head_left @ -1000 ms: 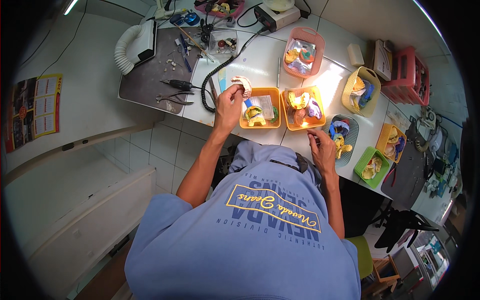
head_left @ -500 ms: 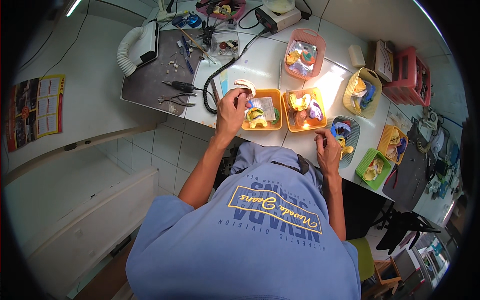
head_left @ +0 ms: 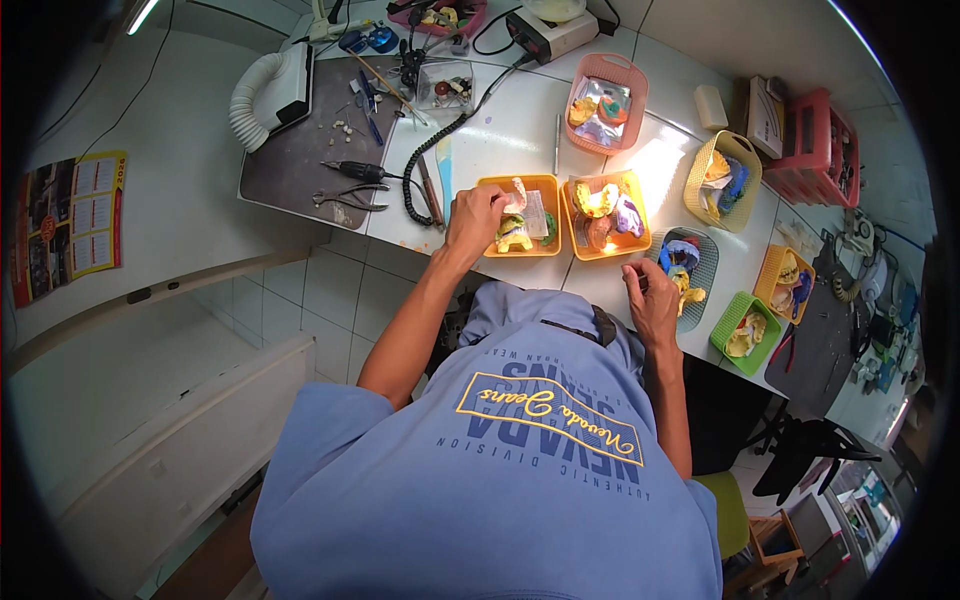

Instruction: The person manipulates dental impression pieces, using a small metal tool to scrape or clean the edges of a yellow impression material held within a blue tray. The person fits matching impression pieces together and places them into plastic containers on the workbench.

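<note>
My left hand [head_left: 472, 219] reaches over the left rim of a yellow-orange basket [head_left: 527, 252], its fingers pinched on a pink and white denture-like arch [head_left: 517, 194]. Inside that basket lie a yellow-green dental cast [head_left: 513, 236], a printed paper slip [head_left: 536, 214] and a small green piece [head_left: 551, 230]. Close to the table's front edge, my right hand [head_left: 654, 300] is loosely curled, with nothing visible in its fingers. Nearest to it is a grey basket [head_left: 708, 270] with blue and yellow dental pieces.
A second yellow-orange basket [head_left: 606, 252] holds yellow, purple and brownish casts. Pink [head_left: 637, 95], pale yellow [head_left: 748, 150] and green [head_left: 770, 345] baskets stand around it. Left, a dark mat [head_left: 290, 170] carries pliers [head_left: 350, 197] and a corded handpiece [head_left: 355, 170]; its coiled black cable [head_left: 412, 180] crosses the table.
My left hand has lowered the pink and white arch from above the left yellow-orange basket down into it. My right hand has shifted only slightly.
</note>
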Available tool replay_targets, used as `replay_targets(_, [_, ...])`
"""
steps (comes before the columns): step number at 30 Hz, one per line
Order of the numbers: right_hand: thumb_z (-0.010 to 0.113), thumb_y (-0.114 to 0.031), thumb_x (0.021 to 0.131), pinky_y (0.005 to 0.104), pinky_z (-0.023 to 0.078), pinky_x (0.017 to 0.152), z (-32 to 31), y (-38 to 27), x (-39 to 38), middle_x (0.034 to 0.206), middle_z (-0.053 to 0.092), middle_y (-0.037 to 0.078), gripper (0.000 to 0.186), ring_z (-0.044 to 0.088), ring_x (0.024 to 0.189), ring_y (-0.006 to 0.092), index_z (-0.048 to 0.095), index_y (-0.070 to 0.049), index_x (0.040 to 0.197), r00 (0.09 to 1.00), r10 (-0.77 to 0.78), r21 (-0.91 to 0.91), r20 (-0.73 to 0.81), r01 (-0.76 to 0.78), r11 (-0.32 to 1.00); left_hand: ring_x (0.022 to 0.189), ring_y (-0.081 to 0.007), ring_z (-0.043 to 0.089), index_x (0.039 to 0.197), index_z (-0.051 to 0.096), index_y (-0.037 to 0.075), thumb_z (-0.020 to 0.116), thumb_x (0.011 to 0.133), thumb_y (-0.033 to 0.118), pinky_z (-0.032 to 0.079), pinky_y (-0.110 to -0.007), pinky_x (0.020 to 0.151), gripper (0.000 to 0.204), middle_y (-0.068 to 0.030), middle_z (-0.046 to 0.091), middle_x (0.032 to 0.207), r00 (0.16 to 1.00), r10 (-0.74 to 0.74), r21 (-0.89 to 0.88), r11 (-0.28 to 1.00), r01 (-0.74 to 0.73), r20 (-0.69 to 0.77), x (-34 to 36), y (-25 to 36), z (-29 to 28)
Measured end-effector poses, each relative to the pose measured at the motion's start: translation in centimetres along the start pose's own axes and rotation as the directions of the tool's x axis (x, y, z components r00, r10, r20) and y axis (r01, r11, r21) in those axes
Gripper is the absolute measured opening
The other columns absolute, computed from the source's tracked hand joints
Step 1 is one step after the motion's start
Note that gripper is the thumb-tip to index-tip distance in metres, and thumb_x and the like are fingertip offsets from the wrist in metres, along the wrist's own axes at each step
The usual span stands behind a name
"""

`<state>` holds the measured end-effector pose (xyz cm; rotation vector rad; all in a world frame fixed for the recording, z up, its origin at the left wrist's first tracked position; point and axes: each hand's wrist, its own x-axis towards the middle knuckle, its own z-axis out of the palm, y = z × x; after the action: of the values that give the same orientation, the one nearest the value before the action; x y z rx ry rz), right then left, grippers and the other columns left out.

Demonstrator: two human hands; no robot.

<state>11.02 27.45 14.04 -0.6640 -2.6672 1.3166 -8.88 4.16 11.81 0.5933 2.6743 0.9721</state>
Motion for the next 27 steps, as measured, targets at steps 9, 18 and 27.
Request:
replay_targets(9, [0.064, -0.010, 0.090, 0.0339, 0.052, 0.061, -0.2, 0.2, -0.1, 0.080, 0.068, 0.015, 0.011, 0.066, 0.065, 0.0251, 0.067, 0.001, 0.093, 1.000, 0.007, 0.050, -0.017, -0.006, 0.999, 0.072, -0.0387, 0.066, 0.088, 0.070, -0.002, 0.065, 0.086, 0.015, 0.052, -0.042, 0.068, 0.018, -0.0220, 0.067, 0.075, 0.995, 0.030, 0.028, 0.999, -0.033, 0.098, 0.5, 0.7, 0.9])
replay_targets(18, [0.071, -0.014, 0.088, 0.0301, 0.048, 0.055, -2.7, 0.5, -1.2, 0.071, 0.065, 0.010, 0.019, 0.060, 0.057, 0.0168, 0.059, 0.000, 0.090, 0.982, 0.098, 0.005, -0.159, -0.099, 0.995, 0.089, -0.0372, 0.067, 0.105, 0.066, -0.003, 0.068, 0.085, 0.011, 0.053, -0.041, 0.078, 0.025, -0.0218, 0.069, 0.097, 1.000, 0.017, -0.018, 1.000, -0.017, 0.021, 0.5, 0.5, -1.5])
replay_targets(27, [0.061, -0.012, 0.094, 0.0299, 0.048, 0.061, -8.5, 5.8, -4.4, 0.075, 0.067, 0.007, 0.015, 0.060, 0.063, 0.0152, 0.066, 0.000, 0.100, 0.847, 0.363, 0.025, -0.389, -0.384, 0.923, 0.067, -0.0213, 0.069, 0.110, 0.065, -0.003, 0.062, 0.090, 0.009, 0.054, -0.033, 0.064, 0.024, -0.0166, 0.070, 0.095, 0.991, -0.087, -0.154, 0.983, 0.102, 0.102, -1.5, 1.0, -2.3])
